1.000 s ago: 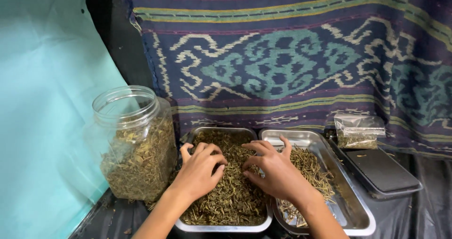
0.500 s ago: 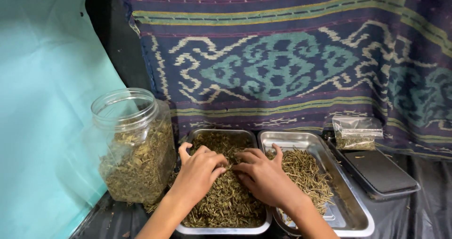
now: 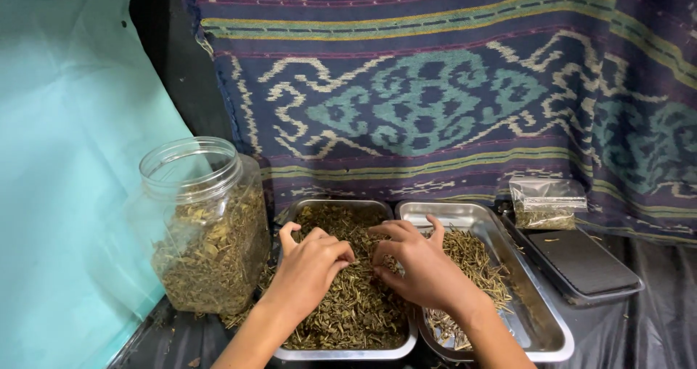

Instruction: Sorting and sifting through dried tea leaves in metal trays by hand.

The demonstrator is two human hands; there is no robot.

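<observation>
**A:** What containers are in view, and what is in them?

**B:** Two shallow metal trays sit side by side on a dark-covered table [image 3: 639,333]. The left tray [image 3: 348,353] is heaped with dried green-brown herb bits and short stems [image 3: 356,314]. The right tray [image 3: 541,336] holds a thinner pile of pale straw-like stalks [image 3: 475,256], with bare metal showing.

**A:** And the hands?

**B:** Both rest in the left tray's pile. The left hand [image 3: 308,267] is curled, fingertips pressed into the herbs. The right hand [image 3: 417,267] is half-closed just beside it, fingers bent and pinching at the bits; what it grips is too small to tell.

**A:** Anything else?

**B:** A clear lidless jar [image 3: 207,231], part full of dried leaves, stands left of the trays. At right, a small clear bag of herbs [image 3: 546,205] leans on a patterned woven cloth [image 3: 435,86], behind a flat black tray [image 3: 581,264].
</observation>
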